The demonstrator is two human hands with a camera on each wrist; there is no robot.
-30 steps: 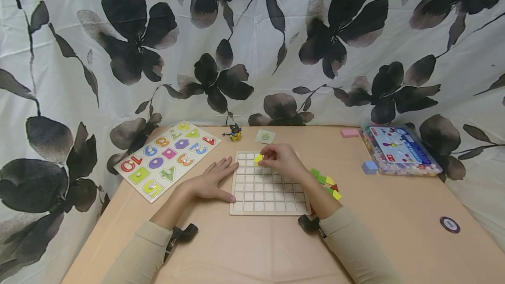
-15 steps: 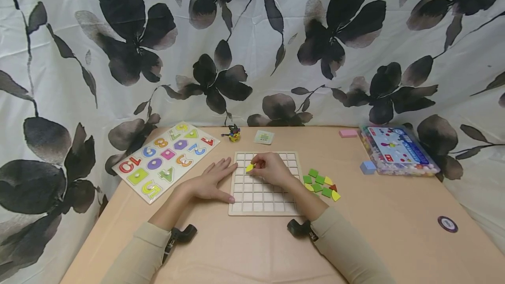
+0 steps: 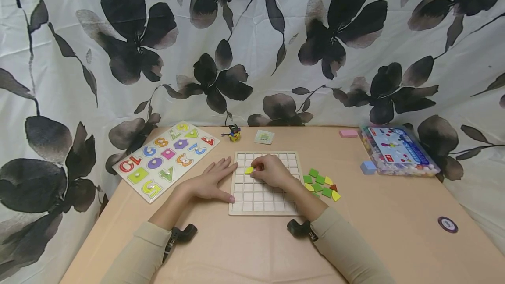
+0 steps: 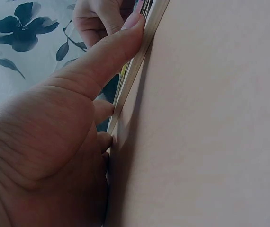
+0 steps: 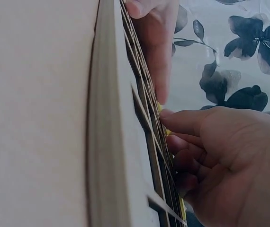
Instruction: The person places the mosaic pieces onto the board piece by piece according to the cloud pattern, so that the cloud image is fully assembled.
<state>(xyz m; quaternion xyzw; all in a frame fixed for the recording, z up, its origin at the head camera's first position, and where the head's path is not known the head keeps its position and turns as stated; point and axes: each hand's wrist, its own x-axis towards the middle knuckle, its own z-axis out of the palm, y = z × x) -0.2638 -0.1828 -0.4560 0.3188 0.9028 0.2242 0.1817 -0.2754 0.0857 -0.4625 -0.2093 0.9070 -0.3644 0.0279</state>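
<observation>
A square wooden grid board [image 3: 264, 208] with white cells lies flat on the table. My left hand [image 3: 209, 182] is spread along its left edge, thumb near the lower left corner and fingertips higher up; the left wrist view shows the thumb [image 4: 111, 49] touching the rim. Over the board's upper left part, my right hand [image 3: 272, 170] has thumb and curled fingers at a small yellow tile [image 3: 248, 170], pinching its right side. The right wrist view shows this hand [image 5: 234, 156] low against the grid, with bits of yellow at the fingertips.
Loose green, yellow and red tiles [image 3: 326, 192] lie right of the board. A number-and-shape puzzle sheet [image 3: 167, 160] is at left. Behind are a small figurine [image 3: 234, 133] and card [image 3: 264, 137]. Farther right are a boxed bead set [image 3: 400, 150], blue block [image 3: 368, 168], pink block [image 3: 349, 133] and round disc [image 3: 449, 224].
My right hand has moved left across the board with the yellow tile, which now looks flatter on the grid. The left hand has stayed in place.
</observation>
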